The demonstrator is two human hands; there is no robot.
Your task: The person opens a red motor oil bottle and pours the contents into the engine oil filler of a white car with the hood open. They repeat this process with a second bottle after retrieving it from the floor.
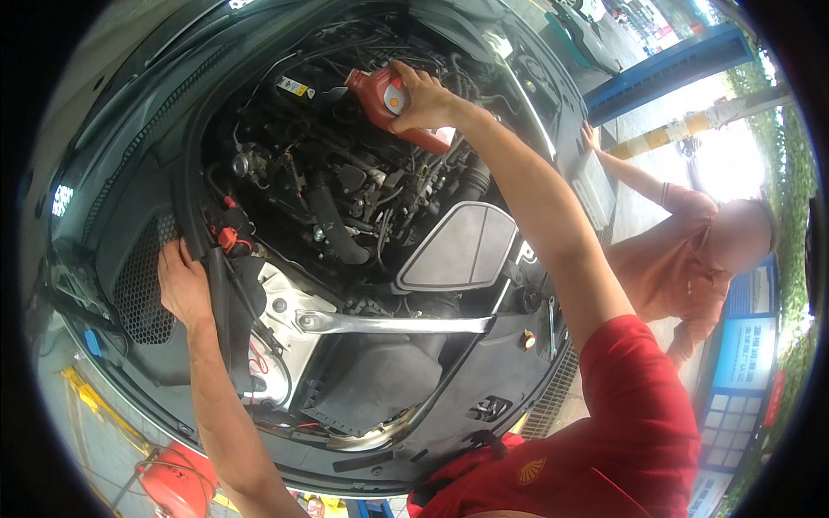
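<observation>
My right hand (427, 102) grips a red plastic oil bottle (380, 102) from the side, above the car's engine (345, 173). The bottle lies tipped, its neck pointing left over the dark engine parts. Whether anything flows from it cannot be made out. On the left, my left hand (185, 289) rests with its fingers extended on the black cowl trim, between a honeycomb mesh panel (148, 293) and the rubber seal. It holds nothing. Just right of its fingertips is a red terminal cover (231, 239).
A silver strut brace (389, 323) crosses the bay below a grey flat cover (458, 250). A wrench (553, 328) lies on the front trim. Another person (673, 250) in an orange-red shirt stands at right, one hand on the car. A red round tank (177, 479) is at lower left.
</observation>
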